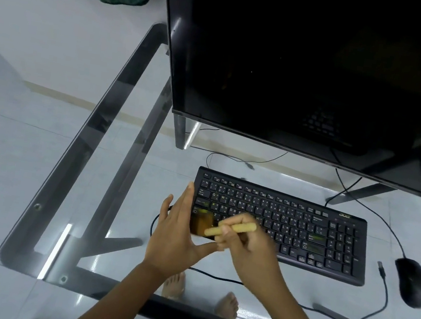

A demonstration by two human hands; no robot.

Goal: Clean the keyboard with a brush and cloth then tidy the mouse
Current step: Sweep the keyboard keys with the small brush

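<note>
A black keyboard (303, 225) lies on the glass desk (113, 144) in front of the monitor. My right hand (247, 249) is shut on a brush with a pale wooden handle (231, 229); its brown bristles rest, blurred, on the keyboard's lower left keys. My left hand (176, 236) stands flat and open against the keyboard's left end, fingers pointing away from me. A black mouse (413, 282) sits right of the keyboard, its cable running up behind it. No cloth is in view.
A large dark monitor (312, 70) stands behind the keyboard on metal legs. Loose black cables with a USB plug (381, 268) trail along the desk's near side. My bare feet show through the glass. Green and purple fabric lies at top left.
</note>
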